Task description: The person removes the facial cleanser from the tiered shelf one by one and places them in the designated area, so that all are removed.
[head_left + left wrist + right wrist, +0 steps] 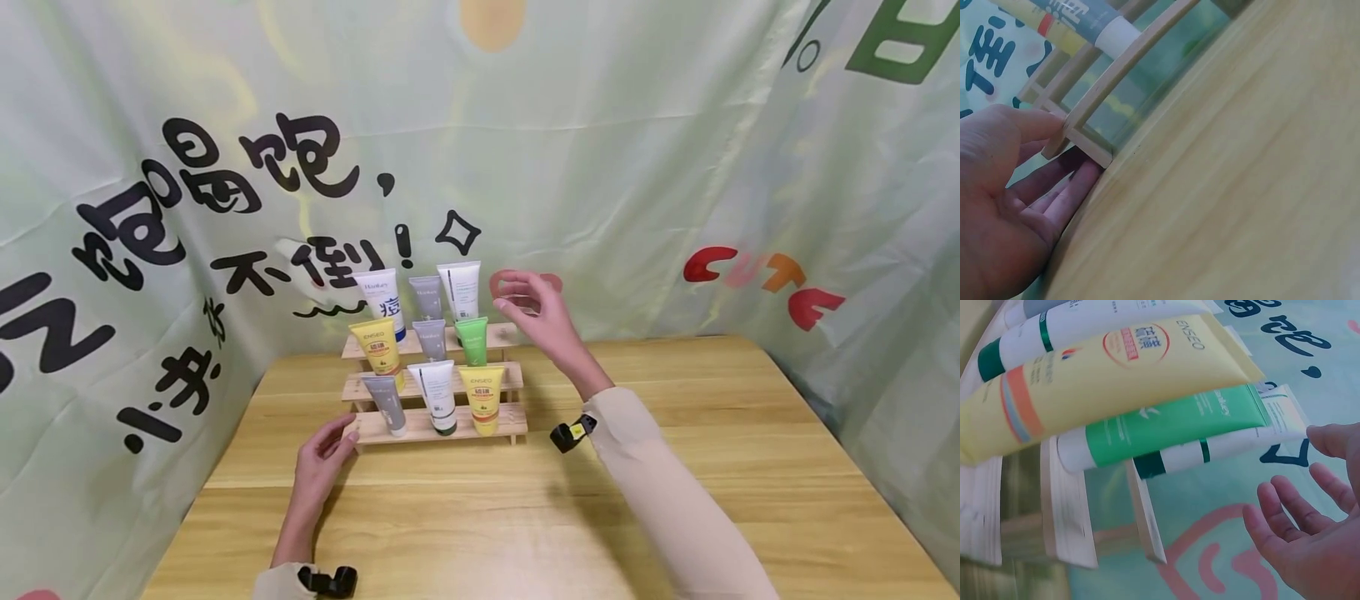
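A three-step wooden display rack [480, 423] holds several upright squeeze tubes, three to a step. At its front left corner, my left hand [321, 462] grips the end of the lowest step. In the left wrist view the thumb [1038, 125] lies against the step's end and the fingers reach under it, beside the leg. My right hand [546, 318] is raised just right of the top step, fingers loosely bent and holding nothing. Nearest to it stands a white tube [462, 290]; a green tube [473, 342] and a yellow tube [482, 398] stand on the lower steps.
The rack stands on a wood-grain table [675, 467]. A printed cloth [600, 183] hangs behind the table and along its sides. Other tubes on the rack include a white and blue one [381, 300], a second yellow one [377, 346] and a grey one [386, 404].
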A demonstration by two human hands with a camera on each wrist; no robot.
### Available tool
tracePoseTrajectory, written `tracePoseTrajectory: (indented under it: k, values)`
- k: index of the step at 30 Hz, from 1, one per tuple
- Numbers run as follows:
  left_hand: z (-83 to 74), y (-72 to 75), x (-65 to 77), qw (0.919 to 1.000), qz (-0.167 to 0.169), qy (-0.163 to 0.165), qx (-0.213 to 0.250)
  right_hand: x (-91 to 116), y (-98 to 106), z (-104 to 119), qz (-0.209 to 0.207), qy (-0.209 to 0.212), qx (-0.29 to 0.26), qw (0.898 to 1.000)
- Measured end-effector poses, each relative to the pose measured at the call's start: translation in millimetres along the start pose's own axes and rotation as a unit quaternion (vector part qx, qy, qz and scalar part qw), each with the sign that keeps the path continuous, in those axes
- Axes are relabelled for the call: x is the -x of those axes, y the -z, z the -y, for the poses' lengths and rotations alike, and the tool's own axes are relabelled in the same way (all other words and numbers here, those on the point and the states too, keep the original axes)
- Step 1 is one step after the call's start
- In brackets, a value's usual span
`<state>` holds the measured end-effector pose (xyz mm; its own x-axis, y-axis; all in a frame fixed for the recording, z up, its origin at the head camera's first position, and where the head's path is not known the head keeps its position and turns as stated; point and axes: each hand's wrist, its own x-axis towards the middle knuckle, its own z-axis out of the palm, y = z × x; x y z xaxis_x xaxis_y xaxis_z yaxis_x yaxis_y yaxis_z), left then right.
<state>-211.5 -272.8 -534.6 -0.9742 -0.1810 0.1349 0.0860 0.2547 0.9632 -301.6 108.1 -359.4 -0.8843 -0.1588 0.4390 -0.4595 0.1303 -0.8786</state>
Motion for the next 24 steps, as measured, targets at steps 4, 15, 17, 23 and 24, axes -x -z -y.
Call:
tracePoseTrajectory:
  k: [4, 15, 17, 23, 24]
  values:
    - [0.3, 0.4, 2.6, 1.0000, -0.005, 0.004, 0.005, -7, -9, -1, 0.008, -0.019, -0.012, 1.000]
    - [-1.2, -1.4, 1.4, 0.9999, -0.003, 0.002, 0.013, -23, -26, 3, 0.013, -0.051, -0.023, 0.998]
    - [0.1, -1.5, 0.2, 0.9999, -0.004, 0.002, 0.011, -26, -29, 3, 0.012, -0.058, -0.023, 0.998]
    - [2.0, -1.8, -0.5, 0.9999, -0.013, 0.001, 0.009, -32, -37, 5, 0.018, -0.092, -0.017, 0.995]
    - [1.7, -2.2, -0.7, 0.9999, -0.013, 0.001, 0.008, -33, -37, 6, 0.019, -0.098, -0.017, 0.995]
